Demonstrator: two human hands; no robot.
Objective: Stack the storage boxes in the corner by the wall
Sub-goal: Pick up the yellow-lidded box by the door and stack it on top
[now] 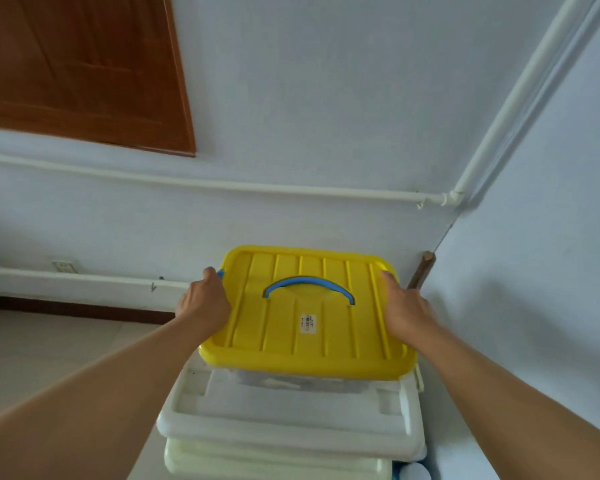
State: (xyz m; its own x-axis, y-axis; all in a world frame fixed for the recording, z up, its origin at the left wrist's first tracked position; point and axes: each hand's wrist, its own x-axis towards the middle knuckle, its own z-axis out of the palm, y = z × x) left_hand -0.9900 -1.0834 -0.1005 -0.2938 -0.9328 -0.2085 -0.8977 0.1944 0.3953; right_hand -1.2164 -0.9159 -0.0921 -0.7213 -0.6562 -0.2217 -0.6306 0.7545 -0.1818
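A storage box with a yellow lid (305, 337) and a blue handle (309, 284) sits on top of a white-lidded box (291, 417), which rests on another white box (274, 462), in the corner by the wall. My left hand (203, 303) grips the yellow lid's left edge, thumb by a blue clip. My right hand (404, 306) grips its right edge, fingers curled over the side. The top box's clear body shows just under the lid.
White pipes (222, 185) run along the back wall and up the corner. A brown wooden stick (421, 271) leans in the corner behind the boxes. A wooden door (84, 71) is at upper left. A wall socket (65, 266) sits low on the left.
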